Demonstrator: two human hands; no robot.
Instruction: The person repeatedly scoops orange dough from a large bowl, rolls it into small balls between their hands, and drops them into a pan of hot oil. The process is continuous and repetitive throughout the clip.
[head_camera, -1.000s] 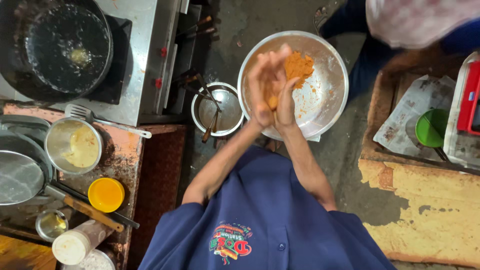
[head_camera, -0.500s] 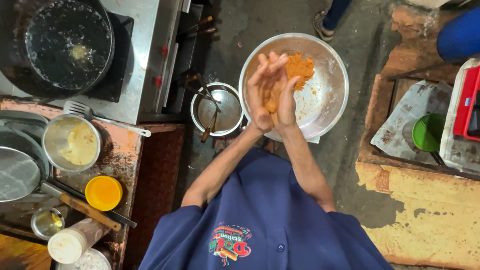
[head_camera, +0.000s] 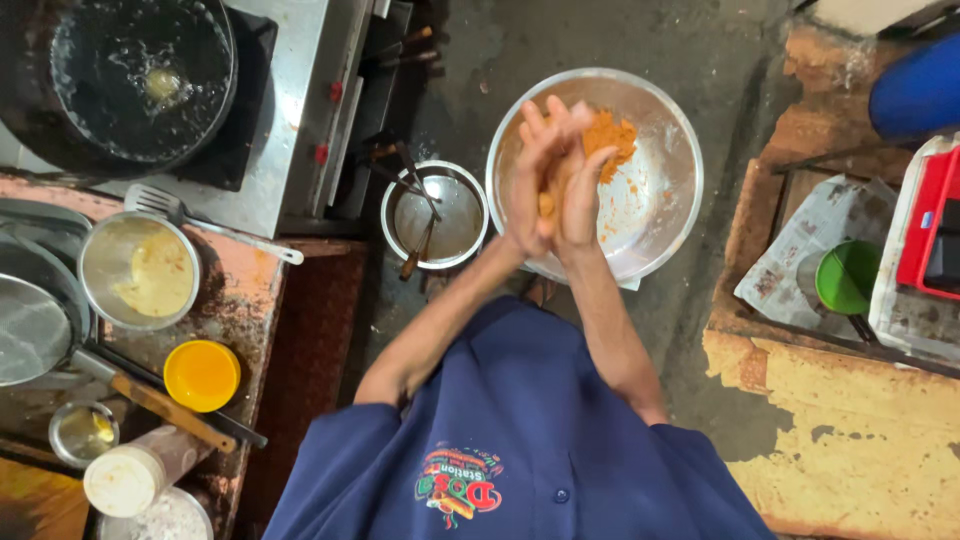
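Both hands, pressed together around orange dough, above steel bowl with more orange mixture.

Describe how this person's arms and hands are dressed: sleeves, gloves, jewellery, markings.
Both hands, left hand and right hand, are bare: no gloves, rings or watch show. Forearms are uncovered. The dark blue shirt has short sleeves ending near the elbows, a button placket and a colourful chest emblem.

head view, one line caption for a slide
Both hands press orange mix above a steel bowl, beside a stove.
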